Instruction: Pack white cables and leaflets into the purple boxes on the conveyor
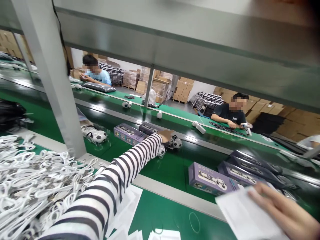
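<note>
My left arm in a black-and-white striped sleeve reaches far out over the green conveyor belt [175,166]. My left hand [166,135] rests on a bagged football-patterned item [175,142] beside a dark purple box [150,128]; its fingers are mostly hidden. My right hand [282,206] at the lower right holds a white sheet of paper [245,213], fingers closed along its edge. A purple printed box [210,178] lies on the belt just beyond the paper.
A pile of white coiled cables [32,176] fills the lower left. A grey post [55,76] stands near it. More purple boxes [252,166] and bagged football items [96,135] lie on the belt. Two other people work across a far belt, with stacked cartons behind.
</note>
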Demonstrator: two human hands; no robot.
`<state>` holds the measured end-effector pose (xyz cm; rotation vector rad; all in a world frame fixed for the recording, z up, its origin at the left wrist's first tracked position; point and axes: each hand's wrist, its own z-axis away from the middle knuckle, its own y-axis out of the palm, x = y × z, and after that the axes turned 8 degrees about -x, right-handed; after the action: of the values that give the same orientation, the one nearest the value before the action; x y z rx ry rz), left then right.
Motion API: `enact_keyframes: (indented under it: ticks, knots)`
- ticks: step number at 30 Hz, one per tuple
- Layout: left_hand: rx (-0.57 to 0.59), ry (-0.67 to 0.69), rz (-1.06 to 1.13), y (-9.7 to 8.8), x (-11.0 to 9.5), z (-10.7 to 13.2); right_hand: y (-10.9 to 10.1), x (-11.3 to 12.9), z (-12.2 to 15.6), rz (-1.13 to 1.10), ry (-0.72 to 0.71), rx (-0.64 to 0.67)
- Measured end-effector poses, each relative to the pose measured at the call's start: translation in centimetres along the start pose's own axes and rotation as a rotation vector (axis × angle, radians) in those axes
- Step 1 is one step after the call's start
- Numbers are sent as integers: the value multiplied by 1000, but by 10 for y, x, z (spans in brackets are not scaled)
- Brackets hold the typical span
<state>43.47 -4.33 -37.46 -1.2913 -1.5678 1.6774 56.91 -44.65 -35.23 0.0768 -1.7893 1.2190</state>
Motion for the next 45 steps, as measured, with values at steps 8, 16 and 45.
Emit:
enact_keyframes:
  ticks: [8,16,45]
  knots:
    - [-48,194,-35,-4,13,43,87,60,-185,94,101,-111]
    - [-17,117,-140,-8,12,73,192,92,-246,423,-43,-39]
    - [332,209,228,50,-105,247,150,72,76,269,-326,528]
